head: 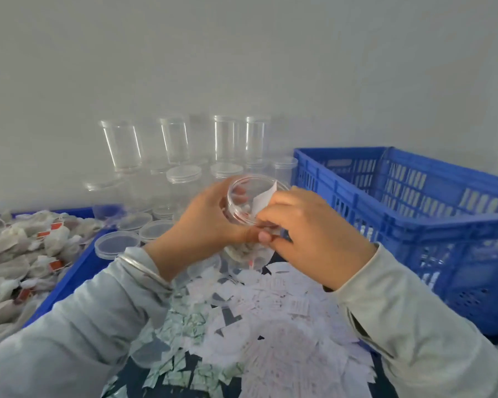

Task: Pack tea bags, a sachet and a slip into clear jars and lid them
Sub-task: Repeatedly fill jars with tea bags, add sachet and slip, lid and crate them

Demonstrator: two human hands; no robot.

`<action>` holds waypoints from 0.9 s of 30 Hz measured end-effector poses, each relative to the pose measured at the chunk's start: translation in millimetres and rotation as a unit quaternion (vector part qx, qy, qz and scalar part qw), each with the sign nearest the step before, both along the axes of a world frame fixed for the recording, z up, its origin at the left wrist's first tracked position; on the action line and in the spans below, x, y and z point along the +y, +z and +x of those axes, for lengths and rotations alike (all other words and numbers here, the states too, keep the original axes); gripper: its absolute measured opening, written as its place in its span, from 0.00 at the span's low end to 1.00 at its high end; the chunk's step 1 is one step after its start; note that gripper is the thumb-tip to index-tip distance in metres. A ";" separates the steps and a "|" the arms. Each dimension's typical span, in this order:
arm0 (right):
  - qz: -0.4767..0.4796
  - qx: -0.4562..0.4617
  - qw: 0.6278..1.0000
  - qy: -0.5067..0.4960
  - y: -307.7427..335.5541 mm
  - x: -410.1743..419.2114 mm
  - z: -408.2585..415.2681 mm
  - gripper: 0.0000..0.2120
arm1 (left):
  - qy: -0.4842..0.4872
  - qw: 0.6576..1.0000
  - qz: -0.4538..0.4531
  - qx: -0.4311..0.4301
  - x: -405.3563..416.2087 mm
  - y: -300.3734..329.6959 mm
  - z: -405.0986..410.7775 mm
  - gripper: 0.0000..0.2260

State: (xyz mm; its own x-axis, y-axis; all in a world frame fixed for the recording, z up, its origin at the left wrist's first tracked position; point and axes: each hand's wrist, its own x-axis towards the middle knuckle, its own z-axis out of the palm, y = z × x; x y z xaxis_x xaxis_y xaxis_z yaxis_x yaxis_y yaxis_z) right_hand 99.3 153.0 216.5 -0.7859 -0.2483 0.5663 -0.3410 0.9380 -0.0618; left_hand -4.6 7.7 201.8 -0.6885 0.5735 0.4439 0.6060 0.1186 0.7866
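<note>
left hand (210, 222) grips clear jar (249, 208), held tilted above slip pile (270, 300) | right hand (302, 225) pinches slip (263, 198) at jar mouth | advice: push slip flat against wall, beside tea bags

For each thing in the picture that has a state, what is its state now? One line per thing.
Held jar: unlidded, tilted, tea bags inside, in left hand's grip.
Paper slip: partly in jar mouth, pinched by right hand.
Jars at the wall: upright, empty, some lidded.
Loose lids: lying on the surface.
Right blue crate: open-topped; contents unclear.
</note>
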 end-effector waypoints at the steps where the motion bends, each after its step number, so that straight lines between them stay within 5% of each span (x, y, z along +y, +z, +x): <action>1: 0.018 0.009 1.000 -0.017 9.7 11.8 3.5 0.02 | -0.018 1.000 0.008 0.012 14.8 9.5 3.4 0.35; 12: 0.108 0.109 0.970 -0.187 90.7 144.3 29.9 0.06 | -0.061 0.989 0.075 0.113 177.3 82.5 4.9 0.33; 20: 0.133 -0.003 0.951 -0.278 100.6 234.0 -15.2 0.07 | -0.103 0.991 0.087 0.017 275.1 68.4 -36.6 0.23; 27: 0.167 -0.115 0.900 -0.385 75.5 287.8 -92.8 0.08 | 0.025 0.999 -0.028 -0.026 319.2 31.5 -77.2 0.30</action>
State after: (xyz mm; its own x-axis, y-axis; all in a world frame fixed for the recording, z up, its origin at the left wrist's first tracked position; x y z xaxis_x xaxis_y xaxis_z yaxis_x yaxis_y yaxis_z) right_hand 6.5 440.8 292.0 -0.8849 0.2939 0.3614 0.4040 0.8704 0.2814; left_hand -81.8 326.9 233.3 -0.7382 0.5607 0.3751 0.5572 0.1933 0.8076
